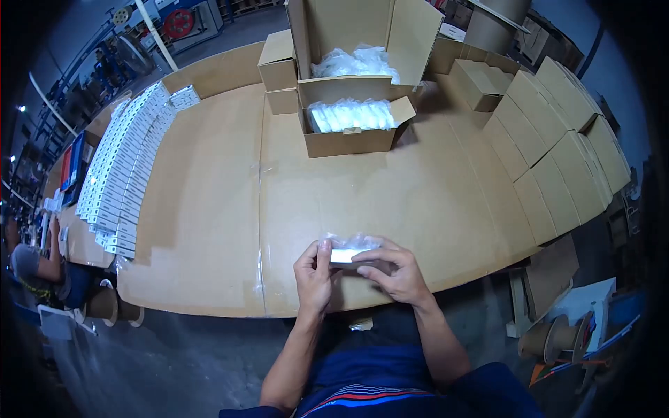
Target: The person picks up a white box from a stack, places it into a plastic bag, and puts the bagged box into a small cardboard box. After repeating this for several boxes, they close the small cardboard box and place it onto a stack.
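Near the front edge of the cardboard-covered table, my left hand (pixel 313 276) and my right hand (pixel 397 274) hold a small white box (pixel 342 256) between them. Crinkled clear plastic (pixel 357 241) shows along the far side of the box. The left thumb and fingers close on its left end, while the right fingers pinch its right end. Farther back stands an open brown carton (pixel 348 145) packed with plastic-wrapped pieces (pixel 352 116). Behind it, a larger open carton (pixel 348 26) has loose clear plastic bags (pixel 355 63) in it.
Long stacked rows of small white boxes (pixel 125 157) line the table's left side. Closed brown cartons (pixel 550 150) are piled at the right, with another carton (pixel 479 85) behind. Brown spools (pixel 557 339) stand below right. A seated person (pixel 52 265) is at far left.
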Demonstrator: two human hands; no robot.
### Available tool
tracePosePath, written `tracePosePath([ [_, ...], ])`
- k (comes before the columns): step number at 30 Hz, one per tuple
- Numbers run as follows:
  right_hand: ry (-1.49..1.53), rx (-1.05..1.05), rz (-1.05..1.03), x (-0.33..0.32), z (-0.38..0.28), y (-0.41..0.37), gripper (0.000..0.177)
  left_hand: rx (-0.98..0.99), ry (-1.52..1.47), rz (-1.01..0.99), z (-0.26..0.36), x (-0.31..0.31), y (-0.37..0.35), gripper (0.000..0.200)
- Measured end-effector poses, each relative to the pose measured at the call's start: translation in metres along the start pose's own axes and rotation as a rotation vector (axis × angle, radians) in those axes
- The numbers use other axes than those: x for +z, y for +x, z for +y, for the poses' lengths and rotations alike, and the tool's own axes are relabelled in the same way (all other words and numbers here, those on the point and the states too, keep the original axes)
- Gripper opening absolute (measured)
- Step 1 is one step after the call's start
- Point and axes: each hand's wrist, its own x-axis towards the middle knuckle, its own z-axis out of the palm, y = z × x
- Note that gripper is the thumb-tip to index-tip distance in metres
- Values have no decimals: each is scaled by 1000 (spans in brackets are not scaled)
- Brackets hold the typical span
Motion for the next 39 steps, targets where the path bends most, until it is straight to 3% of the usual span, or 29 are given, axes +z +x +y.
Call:
tracePosePath([
  [2,-172,39,-52,1,-8,5,27,0,-30,1,3,4,-1,33],
  [6,-189,70,2,5,-11,8,30,-17,-42,3,14,6,-4,34],
  [9,-216,238,-43,3,-16,7,34,-4,38,-43,11,-5,-1,38],
  [13,-306,141,-36,-3,-13,6,34,-73,-73,-154,23,-5,-6,40],
  [16,-313,19,-27,-10,-7,6,32,191,307,-375,32,-8,-8,47],
  [21,-315,-90,-75,-15,-16,12,33,249,480,-467,34,-19,0,24],
  [24,-264,-68,-99,-18,-13,15,35,325,509,-433,35,-17,2,24],
  [27,-265,14,-65,-19,-36,23,37,272,488,-473,30,-24,8,24],
  [30,-458,-88,-295,-32,-38,36,41,184,456,-445,30,-26,11,23],
  [31,-493,-172,-330,-34,-38,43,36,247,508,-461,31,-26,14,23],
  [34,-580,-245,-406,-37,-43,60,27,100,441,-465,48,-19,21,23],
  [37,-523,-72,-438,-36,-55,76,22,8,491,-532,49,-24,41,31],
  [39,-561,-113,-366,-41,-49,92,23,45,472,-479,56,-23,57,37],
])
